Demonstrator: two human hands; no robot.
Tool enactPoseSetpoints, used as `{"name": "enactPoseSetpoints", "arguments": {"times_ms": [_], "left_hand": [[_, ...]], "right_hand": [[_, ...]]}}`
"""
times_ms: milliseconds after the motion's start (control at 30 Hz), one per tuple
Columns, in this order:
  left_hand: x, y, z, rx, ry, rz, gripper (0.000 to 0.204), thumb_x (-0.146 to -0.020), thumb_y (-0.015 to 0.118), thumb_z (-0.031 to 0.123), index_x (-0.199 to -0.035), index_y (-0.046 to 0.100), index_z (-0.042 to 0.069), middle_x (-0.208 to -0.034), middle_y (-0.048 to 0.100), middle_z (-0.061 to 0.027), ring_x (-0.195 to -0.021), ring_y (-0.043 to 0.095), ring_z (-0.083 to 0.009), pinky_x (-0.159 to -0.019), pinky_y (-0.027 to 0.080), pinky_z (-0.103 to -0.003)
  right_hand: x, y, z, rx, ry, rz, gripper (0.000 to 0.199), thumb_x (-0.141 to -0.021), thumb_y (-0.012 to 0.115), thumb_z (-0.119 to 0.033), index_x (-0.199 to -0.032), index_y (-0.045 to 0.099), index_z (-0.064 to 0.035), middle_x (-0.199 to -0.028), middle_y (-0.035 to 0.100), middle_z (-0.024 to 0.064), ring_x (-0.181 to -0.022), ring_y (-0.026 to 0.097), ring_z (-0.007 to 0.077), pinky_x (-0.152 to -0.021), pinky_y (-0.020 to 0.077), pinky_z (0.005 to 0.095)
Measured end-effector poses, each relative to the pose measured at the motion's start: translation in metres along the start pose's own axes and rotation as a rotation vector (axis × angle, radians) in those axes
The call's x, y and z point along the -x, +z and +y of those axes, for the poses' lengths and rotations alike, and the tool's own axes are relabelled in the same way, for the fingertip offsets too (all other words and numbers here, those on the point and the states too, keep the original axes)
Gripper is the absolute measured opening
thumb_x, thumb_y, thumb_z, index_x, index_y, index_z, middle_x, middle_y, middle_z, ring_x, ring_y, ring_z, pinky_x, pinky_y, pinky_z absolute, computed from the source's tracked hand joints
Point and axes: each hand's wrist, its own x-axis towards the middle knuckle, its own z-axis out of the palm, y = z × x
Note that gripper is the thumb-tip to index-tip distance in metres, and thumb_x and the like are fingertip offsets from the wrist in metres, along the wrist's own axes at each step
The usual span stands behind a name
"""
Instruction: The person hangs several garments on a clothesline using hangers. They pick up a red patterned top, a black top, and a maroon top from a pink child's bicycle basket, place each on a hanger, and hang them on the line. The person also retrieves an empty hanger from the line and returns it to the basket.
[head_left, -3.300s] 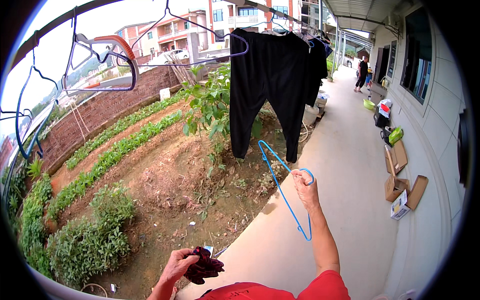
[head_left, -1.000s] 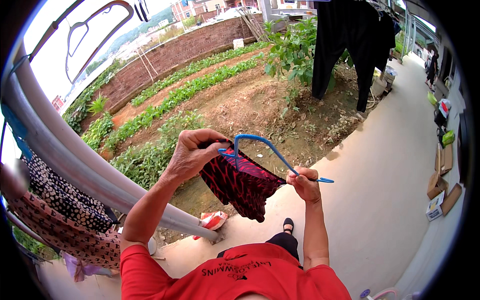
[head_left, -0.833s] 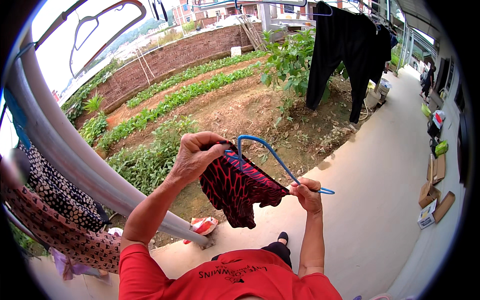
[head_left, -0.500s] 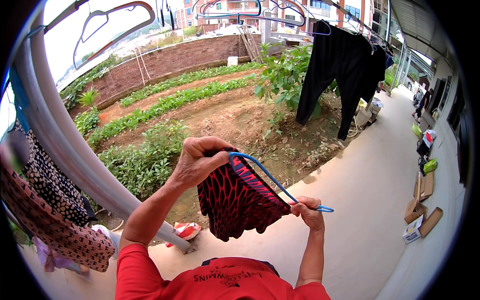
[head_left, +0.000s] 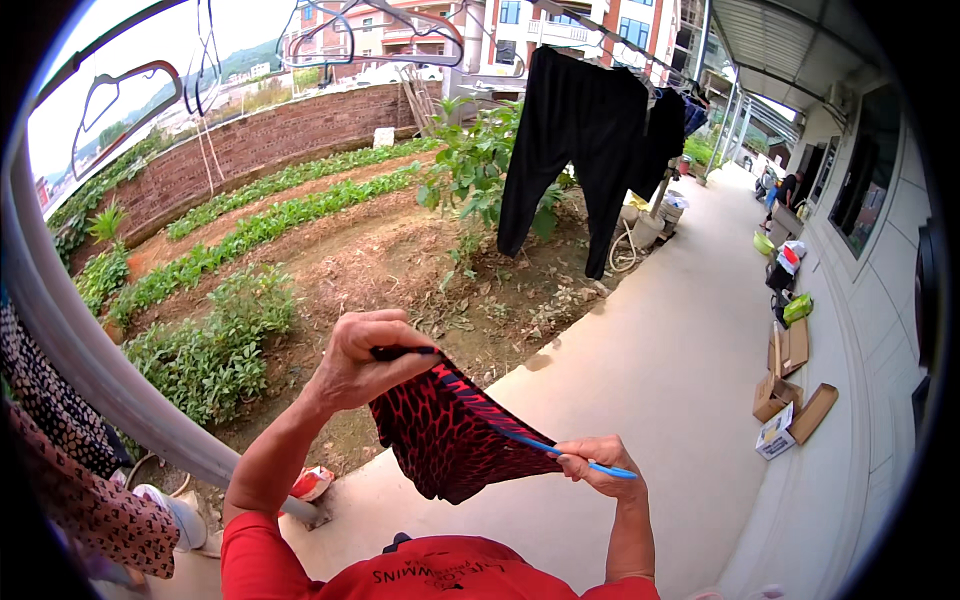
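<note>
Outdoor walkway [head_left: 650, 390], laundry in hand: patterned garment being fitted to a hanger, by the look of it.
Bg., black trousers [head_left: 565, 130] hang from above; ctr., the red-and-black garment [head_left: 450, 430] is held up, taut betw. both hands. L hand [head_left: 370, 360] pinches one waistband end; R hand [head_left: 598, 465] grips the other, plus the blue hanger [head_left: 615, 471], one end poking out past the fingers. Can't tell if L fingers have hanger too; its far end's hidden. Next move prob. calls for a taut band & L end seated on the hanger.
</note>
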Motion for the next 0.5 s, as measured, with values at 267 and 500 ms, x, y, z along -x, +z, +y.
{"name": "enactPoseSetpoints", "arguments": {"times_ms": [267,500], "left_hand": [[-0.005,0.067,-0.006,-0.431,0.16,-0.304,0.026,-0.056,0.081,0.029,-0.077,0.07,0.018,-0.064,0.052,0.0021,-0.061,0.051,-0.0177,-0.054,0.042,-0.03],[-0.005,0.129,-0.017,-0.413,0.234,-0.345,0.021,-0.057,0.08,0.026,-0.073,0.07,0.018,-0.067,0.054,0.003,-0.062,0.05,-0.0174,-0.053,0.041,-0.03]], "right_hand": [[0.023,-0.077,-0.051,0.08,0.048,-0.077,0.011,-0.083,0.059,-0.011,-0.087,0.063,-0.0016,-0.058,0.053,0.0127,-0.046,0.046,0.0186,-0.047,0.0382,0.0302],[-0.002,-0.078,-0.063,0.283,0.005,-0.241,0.023,-0.082,0.054,-0.019,-0.07,0.055,-0.0004,-0.057,0.051,0.0182,-0.053,0.051,0.0326,-0.053,0.0397,0.041]]}}
